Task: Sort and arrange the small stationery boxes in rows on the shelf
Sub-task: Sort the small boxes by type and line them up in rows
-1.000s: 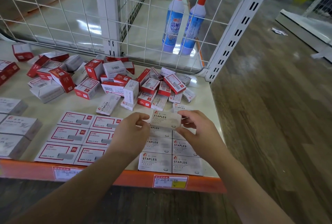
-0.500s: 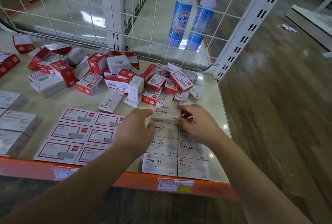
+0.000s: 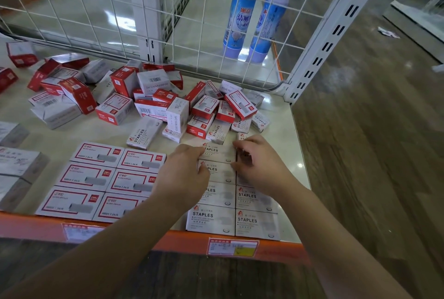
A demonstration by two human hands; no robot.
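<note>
Staples box lands in row

Both hands, L (image 3: 185, 169) & R (image 3: 258, 166), pinch the flat white cardboard "STAPLES" box (image 3: 217, 152), lifted a sec ago, now down atop its column nr the cream shelf's (image 3: 283, 116) right edge; more loose boxes await.

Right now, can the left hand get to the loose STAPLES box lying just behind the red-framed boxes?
Probably yes. The loose STAPLES box lies alone on the shelf, its top bare, just beyond the left hand. Nothing stands between them, but that hand is busy on the box being placed.
</note>
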